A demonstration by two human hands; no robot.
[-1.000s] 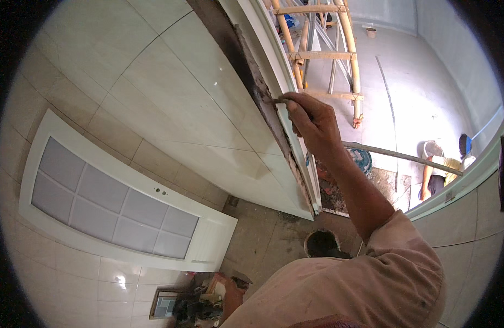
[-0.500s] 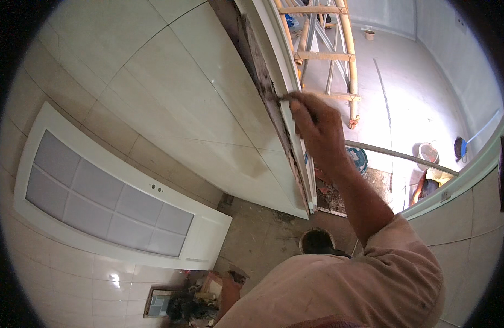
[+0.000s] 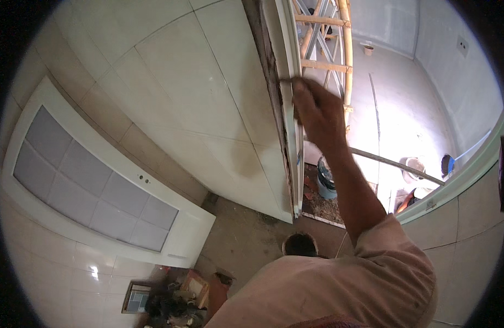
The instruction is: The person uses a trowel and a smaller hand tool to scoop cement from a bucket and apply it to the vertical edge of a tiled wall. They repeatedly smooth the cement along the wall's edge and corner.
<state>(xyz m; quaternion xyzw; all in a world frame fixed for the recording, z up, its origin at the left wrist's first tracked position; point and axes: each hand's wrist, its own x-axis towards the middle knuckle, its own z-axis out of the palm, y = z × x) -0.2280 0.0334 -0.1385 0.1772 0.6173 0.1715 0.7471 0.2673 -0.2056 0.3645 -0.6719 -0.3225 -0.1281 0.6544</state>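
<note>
My right hand is raised at the white door frame, its fingers closed. From them a thin dark tip reaches toward the rough, mortar-coloured gap between the frame and the tiled wall; whether this is a tool or a finger I cannot tell. Low beside my body, my left hand is partly hidden by my shirt. Its fingers look closed around a small dark thing whose kind does not show.
A white door with frosted panes leans at the left. Beneath me stands a dark bucket. Through the doorway are a bamboo ladder, a blue-white bucket and a bar across the opening. Clutter lies lower left.
The view has shifted, so the frame appears farther right at its top. My right hand stays at the gap, a little higher in the picture. My left hand remains low.
</note>
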